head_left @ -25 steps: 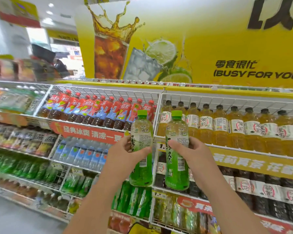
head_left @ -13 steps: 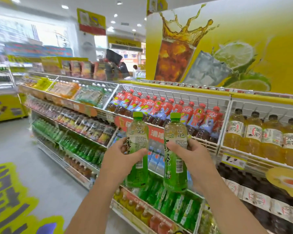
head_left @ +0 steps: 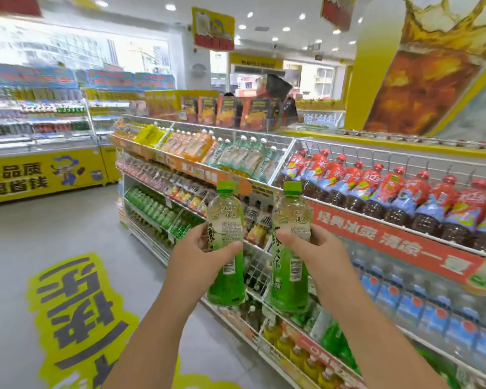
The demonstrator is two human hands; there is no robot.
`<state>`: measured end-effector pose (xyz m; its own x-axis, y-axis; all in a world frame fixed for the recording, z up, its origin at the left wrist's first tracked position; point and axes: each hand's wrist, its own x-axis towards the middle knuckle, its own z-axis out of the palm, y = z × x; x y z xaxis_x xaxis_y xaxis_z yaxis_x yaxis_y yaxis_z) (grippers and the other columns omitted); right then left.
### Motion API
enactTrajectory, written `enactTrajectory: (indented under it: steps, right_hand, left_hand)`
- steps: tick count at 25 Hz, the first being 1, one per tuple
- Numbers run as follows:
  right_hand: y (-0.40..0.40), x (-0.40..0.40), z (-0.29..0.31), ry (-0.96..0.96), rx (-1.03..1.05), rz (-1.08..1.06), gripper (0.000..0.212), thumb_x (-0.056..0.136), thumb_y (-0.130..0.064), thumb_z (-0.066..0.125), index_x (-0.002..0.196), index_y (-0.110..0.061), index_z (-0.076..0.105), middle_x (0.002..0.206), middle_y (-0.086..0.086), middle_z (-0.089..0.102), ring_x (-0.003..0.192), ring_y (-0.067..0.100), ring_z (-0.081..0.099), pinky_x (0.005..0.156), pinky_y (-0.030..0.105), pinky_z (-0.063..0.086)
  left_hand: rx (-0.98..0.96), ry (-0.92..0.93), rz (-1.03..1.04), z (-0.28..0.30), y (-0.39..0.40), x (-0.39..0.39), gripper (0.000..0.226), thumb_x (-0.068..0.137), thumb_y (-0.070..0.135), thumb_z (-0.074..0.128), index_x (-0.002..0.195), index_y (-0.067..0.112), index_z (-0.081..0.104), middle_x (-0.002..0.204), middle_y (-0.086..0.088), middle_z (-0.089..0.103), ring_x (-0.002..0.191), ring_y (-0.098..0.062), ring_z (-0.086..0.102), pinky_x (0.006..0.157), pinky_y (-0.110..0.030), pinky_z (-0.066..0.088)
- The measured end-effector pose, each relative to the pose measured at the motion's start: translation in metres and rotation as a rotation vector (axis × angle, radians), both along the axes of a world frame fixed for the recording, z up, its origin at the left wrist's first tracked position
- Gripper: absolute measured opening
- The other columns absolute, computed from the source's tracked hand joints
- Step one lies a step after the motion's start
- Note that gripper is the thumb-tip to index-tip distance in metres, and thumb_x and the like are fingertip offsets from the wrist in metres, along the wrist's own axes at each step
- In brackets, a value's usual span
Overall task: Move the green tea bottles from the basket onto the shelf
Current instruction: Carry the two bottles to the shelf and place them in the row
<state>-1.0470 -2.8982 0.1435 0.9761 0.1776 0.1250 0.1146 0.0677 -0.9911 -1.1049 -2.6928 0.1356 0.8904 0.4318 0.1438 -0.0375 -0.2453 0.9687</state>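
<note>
Green tea bottles (head_left: 226, 248) upright, 1 in each of 2 hands (head_left: 199, 259).

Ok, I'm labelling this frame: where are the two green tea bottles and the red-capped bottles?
Left green tea bottle (head_left: 225, 220): head view, clear upper body.
Right green tea bottle (head_left: 290, 265): head view, green label.
Red-capped bottles (head_left: 390, 189): head view, red label.

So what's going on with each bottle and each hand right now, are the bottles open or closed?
Left green tea bottle: upright, green cap on, full, held in the air.
Right green tea bottle: upright, green cap on, full, held in the air.
Left hand: fingers curled round the left bottle's middle.
Right hand: fingers curled round the right bottle's middle.
Red-capped tea bottles: capped, lined up leaning on the shelf.
</note>
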Motion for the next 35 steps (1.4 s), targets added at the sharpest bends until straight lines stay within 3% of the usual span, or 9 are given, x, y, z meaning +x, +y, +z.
enactTrajectory:
  steps: [3,12,18,22,24,28,30,33,35]
  right_hand:
    - [0.057,0.021,-0.002,0.005,-0.011,0.025,0.027,0.081,-0.034,0.084,0.104,-0.024,0.076,0.092,-0.010,0.079,0.079,0.006,0.075,0.073,0.032,0.054]
    - [0.195,0.147,-0.016,-0.009,-0.022,0.070,0.025,0.081,-0.035,0.084,0.102,-0.026,0.076,0.093,-0.014,0.079,0.078,0.001,0.074,0.068,0.026,0.050]
    - [0.278,0.244,-0.017,0.025,-0.031,0.065,0.028,0.080,-0.036,0.084,0.105,-0.028,0.075,0.093,-0.014,0.079,0.081,0.003,0.074,0.066,0.026,0.050]
    - [0.321,0.292,-0.028,0.044,-0.077,0.006,0.044,0.076,-0.049,0.085,0.114,-0.033,0.071,0.103,-0.019,0.076,0.093,0.003,0.072,0.072,0.028,0.050]
    - [0.343,0.313,-0.035,0.059,-0.085,-0.063,0.059,0.071,-0.057,0.086,0.122,-0.035,0.068,0.117,-0.019,0.071,0.112,0.010,0.066,0.084,0.034,0.050]
    - [0.385,0.344,-0.042,0.113,-0.038,-0.183,0.069,0.072,-0.054,0.085,0.131,-0.030,0.060,0.129,-0.019,0.060,0.121,0.012,0.056,0.089,0.034,0.043]
    - [0.401,0.352,-0.041,0.121,-0.072,-0.275,0.080,0.073,-0.053,0.084,0.143,-0.030,0.052,0.134,-0.017,0.055,0.120,0.011,0.052,0.094,0.033,0.039]
    - [0.415,0.363,-0.050,0.126,0.002,-0.353,0.033,0.077,-0.046,0.085,0.102,-0.044,0.063,0.095,-0.031,0.068,0.092,-0.005,0.060,0.079,0.024,0.043]
    - [0.414,0.368,-0.064,0.157,0.027,-0.407,0.047,0.069,-0.054,0.089,0.108,-0.040,0.068,0.100,-0.025,0.074,0.102,0.001,0.066,0.085,0.028,0.050]
  left_hand:
    - [-0.010,-0.010,0.026,-0.002,0.055,0.017,0.054,0.070,0.045,0.088,0.116,0.038,0.059,0.114,0.021,0.066,0.102,0.001,0.063,0.086,-0.031,0.055]
    - [0.031,-0.002,0.055,-0.026,0.190,0.135,0.063,0.069,0.044,0.088,0.126,0.039,0.061,0.114,0.020,0.071,0.108,-0.001,0.066,0.087,-0.031,0.058]
    - [0.041,0.045,0.057,-0.022,0.270,0.228,0.041,0.074,0.035,0.088,0.098,0.050,0.058,0.093,0.031,0.068,0.084,0.014,0.065,0.058,-0.007,0.049]
    - [0.044,0.062,-0.010,-0.025,0.318,0.286,0.033,0.073,0.038,0.088,0.088,0.050,0.060,0.092,0.027,0.070,0.087,0.013,0.064,0.074,-0.023,0.053]
    - [0.059,0.069,-0.070,-0.033,0.343,0.319,0.037,0.071,0.048,0.087,0.096,0.051,0.060,0.103,0.026,0.067,0.102,0.006,0.061,0.086,-0.032,0.053]
    - [0.136,0.086,-0.189,-0.043,0.394,0.382,0.103,0.068,0.061,0.083,0.153,0.026,0.037,0.152,0.001,0.048,0.137,-0.017,0.047,0.108,-0.045,0.046]
    - [0.147,0.078,-0.274,-0.044,0.414,0.413,0.107,0.068,0.062,0.082,0.155,0.021,0.035,0.151,0.001,0.047,0.137,-0.018,0.047,0.108,-0.043,0.044]
    - [0.154,0.082,-0.409,-0.049,0.428,0.452,0.108,0.064,0.068,0.082,0.153,0.025,0.038,0.146,0.007,0.051,0.135,-0.017,0.049,0.109,-0.043,0.044]
    - [0.151,0.095,-0.482,-0.054,0.425,0.471,0.107,0.068,0.064,0.082,0.155,0.025,0.034,0.153,0.001,0.046,0.138,-0.018,0.047,0.110,-0.041,0.041]
